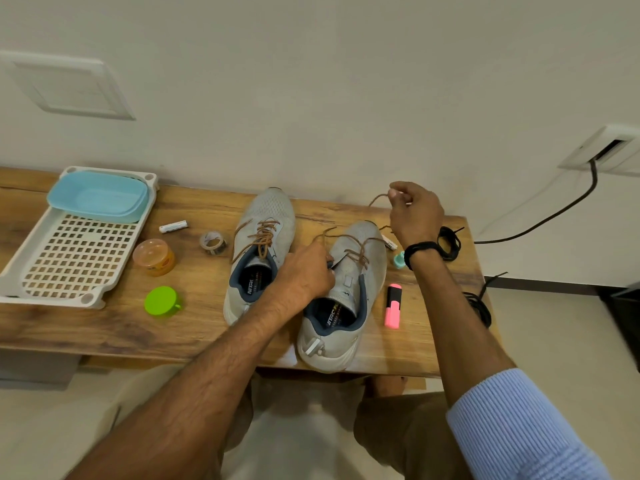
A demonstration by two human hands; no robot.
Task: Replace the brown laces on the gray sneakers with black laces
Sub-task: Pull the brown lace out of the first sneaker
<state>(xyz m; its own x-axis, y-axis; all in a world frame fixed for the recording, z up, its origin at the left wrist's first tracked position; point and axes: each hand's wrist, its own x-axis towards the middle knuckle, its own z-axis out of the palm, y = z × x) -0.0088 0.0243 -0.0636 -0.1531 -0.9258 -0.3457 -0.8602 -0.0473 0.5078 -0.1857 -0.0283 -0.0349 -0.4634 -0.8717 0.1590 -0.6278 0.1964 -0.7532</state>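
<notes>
Unlacing of nearer sneaker (346,289), its brown lace (363,252) drawn upward.

Wooden table (104,327) carried both gray sneakers side by side, heels toward the person, probably so the eyelets faced up for work. Farther sneaker (266,216), at eleven o'clock of the nearer one, sat with its second brown lace (263,237) fully threaded. Left hand (308,275) lay across the nearer sneaker, fingers curled at its tongue edge, apparently pinning it against the pull. Right hand (415,213), raised at one o'clock of that shoe, pinched the brown lace's free end between thumb and fingertips. Black laces (450,244) waited coiled at three o'clock near the table's edge, handy for rethreading. Pink highlighter (393,306) lay just beside the shoe.
</notes>
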